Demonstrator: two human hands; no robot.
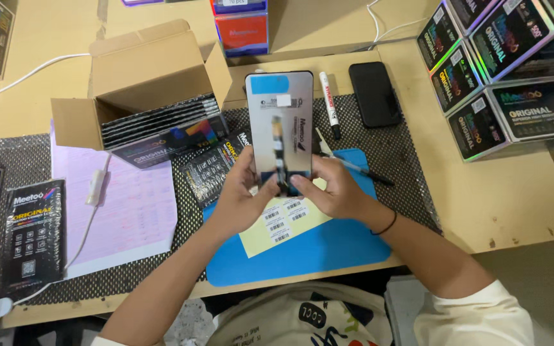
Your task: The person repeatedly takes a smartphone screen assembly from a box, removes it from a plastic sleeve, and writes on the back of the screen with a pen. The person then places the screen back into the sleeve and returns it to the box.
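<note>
While both hands hold it upright above a blue mat (328, 250), a phone screen panel (279, 122) stands at the middle of the desk. The left hand (238, 195) pinches its lower left edge and the right hand (328, 189) its lower right. A yellow label sheet (283, 224) lies just below, and an open cardboard box (142, 77) sits behind to the left.

Glossy glass screen panel (279, 128) catches the light; smooth blue mat (328, 247) under it, matt cardboard box (142, 70), raw wooden tabletop (514, 198), shiny holographic cartons (514, 70).
</note>
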